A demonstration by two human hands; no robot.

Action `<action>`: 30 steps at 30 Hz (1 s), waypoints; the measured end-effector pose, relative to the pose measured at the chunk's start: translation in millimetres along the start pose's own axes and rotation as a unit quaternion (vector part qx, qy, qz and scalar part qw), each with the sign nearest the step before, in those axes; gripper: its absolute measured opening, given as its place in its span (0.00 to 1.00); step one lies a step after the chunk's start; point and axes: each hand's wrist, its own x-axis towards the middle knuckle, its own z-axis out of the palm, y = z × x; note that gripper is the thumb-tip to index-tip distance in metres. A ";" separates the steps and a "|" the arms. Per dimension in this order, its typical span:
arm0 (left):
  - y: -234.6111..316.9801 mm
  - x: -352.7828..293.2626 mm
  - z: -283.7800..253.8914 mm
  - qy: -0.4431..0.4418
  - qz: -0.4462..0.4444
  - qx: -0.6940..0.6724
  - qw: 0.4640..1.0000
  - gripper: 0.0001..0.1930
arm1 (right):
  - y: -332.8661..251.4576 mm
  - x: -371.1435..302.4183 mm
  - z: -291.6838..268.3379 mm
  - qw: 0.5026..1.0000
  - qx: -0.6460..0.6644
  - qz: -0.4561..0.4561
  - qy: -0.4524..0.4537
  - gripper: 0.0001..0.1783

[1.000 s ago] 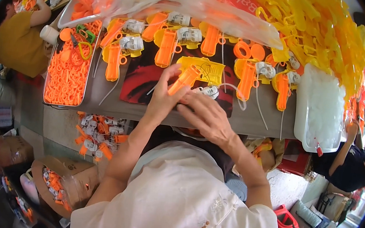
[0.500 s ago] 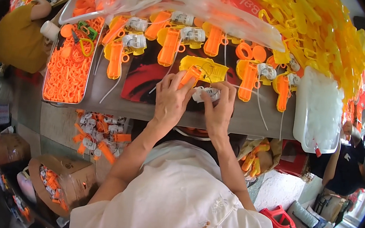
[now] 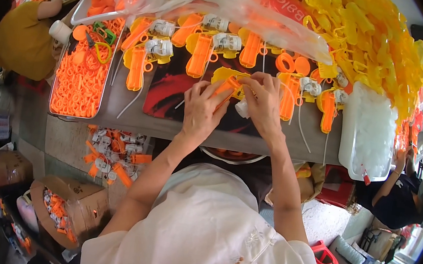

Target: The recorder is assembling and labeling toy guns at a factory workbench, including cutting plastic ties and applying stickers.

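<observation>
Over the middle of the table, my left hand [image 3: 203, 107] is closed on an orange plastic handle-shaped part [image 3: 229, 85], tilted up to the right. Beneath it lies a yellow plastic shell half [image 3: 222, 73], partly hidden by my hands. Bent close to the upper end of the orange part is my right hand [image 3: 267, 103], its thumb and fingers pinched together; what they hold is hidden. A white cylindrical piece [image 3: 242, 109] shows under the right palm, between both hands. A dark mat with red patches [image 3: 166, 92] lies below.
Several partly assembled orange-and-yellow units [image 3: 199, 56] with clear gear housings and white tubes surround my hands. A tray of small orange parts [image 3: 77, 89] stands left, a white bin of translucent pieces [image 3: 367, 135] right. Yellow parts [image 3: 360, 39] heap behind. A person [image 3: 25, 35] sits far left.
My right hand has moved up and turned inward, bringing its fingertips to the orange part's upper end. The clear-and-white piece is now mostly covered by that hand. My left hand keeps its hold.
</observation>
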 end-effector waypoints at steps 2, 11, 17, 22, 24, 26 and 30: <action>-0.8 -1.1 2.6 0.011 -0.002 0.007 1.000 0.17 | -2.5 1.0 2.3 1.000 -0.006 0.004 0.020 0.10; -1.9 0.0 7.1 0.020 -0.019 -0.045 0.999 0.17 | 4.4 6.4 4.6 1.000 -0.016 0.008 -0.024 0.10; -0.1 -0.8 4.9 0.017 -0.006 -0.045 0.999 0.18 | 4.8 15.3 5.8 0.999 -0.017 -0.018 -0.033 0.09; -5.1 -2.9 6.1 0.004 -0.017 -0.056 0.998 0.17 | 14.9 23.9 3.4 0.989 0.032 0.031 -0.140 0.11; -13.4 -3.3 9.7 0.016 -0.033 -0.103 0.994 0.16 | 20.7 12.2 3.2 0.997 0.003 0.016 -0.074 0.13; -13.8 -4.8 10.8 0.021 -0.050 -0.153 0.987 0.15 | 21.5 2.7 -2.7 0.996 0.010 0.021 -0.083 0.14; -7.8 -2.0 14.7 0.036 -0.079 -0.139 0.986 0.14 | 12.9 -7.7 0.0 0.996 0.008 0.019 -0.083 0.15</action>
